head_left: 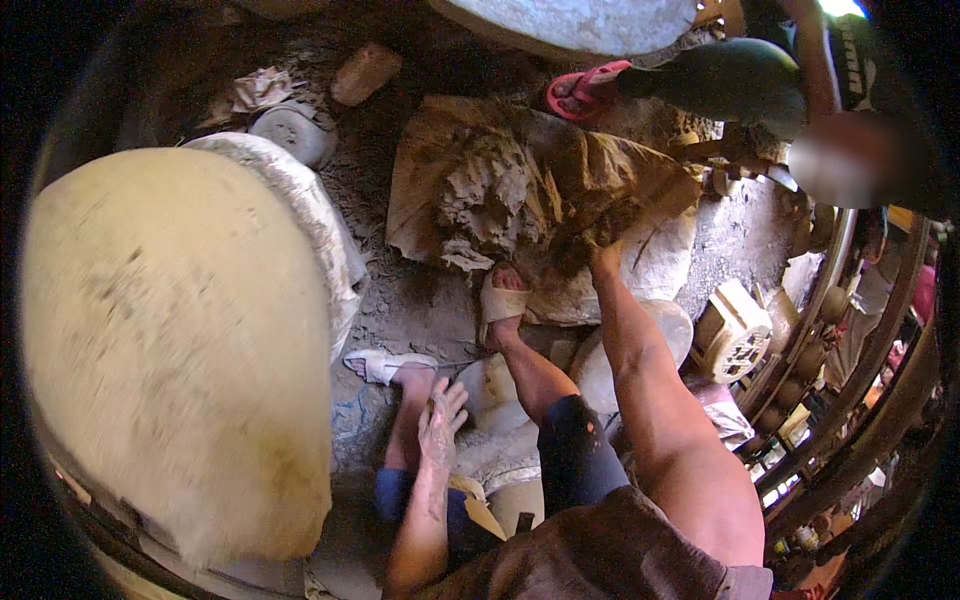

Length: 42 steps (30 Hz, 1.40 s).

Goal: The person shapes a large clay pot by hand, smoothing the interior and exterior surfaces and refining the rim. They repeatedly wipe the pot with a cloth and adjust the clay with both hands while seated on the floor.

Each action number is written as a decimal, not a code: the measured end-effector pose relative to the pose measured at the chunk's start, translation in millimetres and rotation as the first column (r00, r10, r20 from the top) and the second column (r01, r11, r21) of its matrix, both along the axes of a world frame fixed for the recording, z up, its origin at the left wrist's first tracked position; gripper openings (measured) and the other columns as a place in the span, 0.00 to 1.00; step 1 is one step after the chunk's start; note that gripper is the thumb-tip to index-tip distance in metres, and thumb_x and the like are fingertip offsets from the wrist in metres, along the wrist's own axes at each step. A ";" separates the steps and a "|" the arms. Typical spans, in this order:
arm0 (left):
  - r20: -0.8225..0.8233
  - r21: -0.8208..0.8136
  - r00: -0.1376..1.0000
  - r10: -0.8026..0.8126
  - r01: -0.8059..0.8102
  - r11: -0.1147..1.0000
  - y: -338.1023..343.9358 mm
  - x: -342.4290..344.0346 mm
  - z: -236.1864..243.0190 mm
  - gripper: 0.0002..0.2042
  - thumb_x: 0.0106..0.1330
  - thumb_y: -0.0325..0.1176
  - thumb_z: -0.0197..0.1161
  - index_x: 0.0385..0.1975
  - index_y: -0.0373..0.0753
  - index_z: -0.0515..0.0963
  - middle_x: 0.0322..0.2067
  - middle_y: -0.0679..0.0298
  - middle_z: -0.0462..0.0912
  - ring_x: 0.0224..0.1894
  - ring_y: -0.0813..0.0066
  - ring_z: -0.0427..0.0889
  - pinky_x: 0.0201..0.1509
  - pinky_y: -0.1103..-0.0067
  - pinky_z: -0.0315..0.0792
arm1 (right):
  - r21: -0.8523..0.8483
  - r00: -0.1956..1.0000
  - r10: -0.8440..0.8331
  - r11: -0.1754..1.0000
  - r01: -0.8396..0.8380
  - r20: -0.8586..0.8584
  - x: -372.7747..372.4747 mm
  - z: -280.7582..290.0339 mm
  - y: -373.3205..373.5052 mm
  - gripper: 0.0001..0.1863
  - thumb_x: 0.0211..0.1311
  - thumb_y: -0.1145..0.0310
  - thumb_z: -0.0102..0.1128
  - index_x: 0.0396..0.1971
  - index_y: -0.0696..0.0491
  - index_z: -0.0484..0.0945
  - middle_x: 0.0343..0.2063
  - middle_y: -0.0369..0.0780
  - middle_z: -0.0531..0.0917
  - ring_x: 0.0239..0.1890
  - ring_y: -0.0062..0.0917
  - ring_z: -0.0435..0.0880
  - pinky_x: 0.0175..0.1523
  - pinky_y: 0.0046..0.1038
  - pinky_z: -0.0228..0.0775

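Observation:
My right hand (590, 243) reaches forward into a heap of wet grey-brown clay (500, 190) lying on a crumpled brown sheet (620, 170) on the ground; its fingers are buried in the clay at the heap's right edge. My left hand (440, 420), smeared with clay, rests with fingers spread against my left shin, holding nothing. My feet in pale sandals (500, 300) stand just in front of the heap.
A large round clay-coated wheel (170, 340) fills the left side. Another person sits at the top right, one foot in a red sandal (585, 90). A brick (365, 72), a round lid (292, 130), a pale latticed block (732, 335) and small pots lie around.

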<state>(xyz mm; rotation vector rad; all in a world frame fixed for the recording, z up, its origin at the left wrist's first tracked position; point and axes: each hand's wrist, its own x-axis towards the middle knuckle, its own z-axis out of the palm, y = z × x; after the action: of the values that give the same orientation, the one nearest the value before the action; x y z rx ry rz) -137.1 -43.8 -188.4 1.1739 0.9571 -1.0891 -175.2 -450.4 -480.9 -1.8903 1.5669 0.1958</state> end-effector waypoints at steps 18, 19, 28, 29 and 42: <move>0.353 -0.246 0.932 -0.082 0.178 0.953 -33.1 9.1 61.6 0.41 0.60 0.56 0.58 0.66 0.34 0.55 0.62 0.54 0.66 0.65 0.63 0.64 0.68 0.69 0.56 | 0.882 0.671 -0.728 0.400 0.249 0.141 8.9 305.7 8.2 0.19 0.66 0.65 0.49 0.54 0.54 0.69 0.44 0.37 0.78 0.44 0.30 0.78 0.51 0.30 0.73; 0.389 -0.288 0.916 -0.100 0.224 0.931 -46.7 4.4 63.6 0.41 0.59 0.51 0.61 0.66 0.32 0.54 0.62 0.54 0.66 0.66 0.64 0.63 0.69 0.70 0.55 | 0.948 0.646 -0.704 0.304 -0.099 0.293 15.1 343.7 20.1 0.23 0.64 0.66 0.49 0.59 0.55 0.65 0.49 0.38 0.76 0.48 0.30 0.76 0.55 0.31 0.71; 0.641 -0.362 0.764 -0.071 0.382 0.850 -99.0 26.0 165.0 0.44 0.46 0.49 0.75 0.62 0.36 0.61 0.54 0.49 0.71 0.56 0.62 0.69 0.62 0.66 0.60 | 0.808 0.779 -0.221 0.222 -0.545 0.587 191.1 525.1 138.6 0.34 0.59 0.58 0.56 0.64 0.55 0.60 0.64 0.44 0.61 0.64 0.36 0.62 0.68 0.36 0.53; 0.714 -0.340 0.689 0.123 0.187 0.922 -88.3 40.2 187.3 0.43 0.45 0.45 0.76 0.60 0.34 0.62 0.52 0.52 0.73 0.56 0.63 0.70 0.62 0.67 0.61 | 0.557 0.655 0.171 0.399 -0.729 0.736 205.1 527.3 159.0 0.32 0.58 0.65 0.57 0.62 0.57 0.62 0.64 0.44 0.62 0.65 0.34 0.61 0.69 0.35 0.52; 0.776 -0.271 0.514 0.366 -0.253 0.929 65.5 104.4 292.2 0.45 0.42 0.58 0.74 0.56 0.33 0.67 0.51 0.48 0.76 0.55 0.56 0.75 0.58 0.69 0.69 | 0.616 0.613 -0.062 0.079 -0.784 0.788 285.6 640.5 359.6 0.40 0.55 0.59 0.60 0.66 0.55 0.56 0.63 0.40 0.65 0.66 0.31 0.60 0.70 0.32 0.48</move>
<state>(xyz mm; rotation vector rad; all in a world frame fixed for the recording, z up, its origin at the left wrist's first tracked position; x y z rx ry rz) -32.6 21.6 103.8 1.1577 0.3087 -0.2002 110.4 -90.8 159.7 -0.9626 0.0620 0.5600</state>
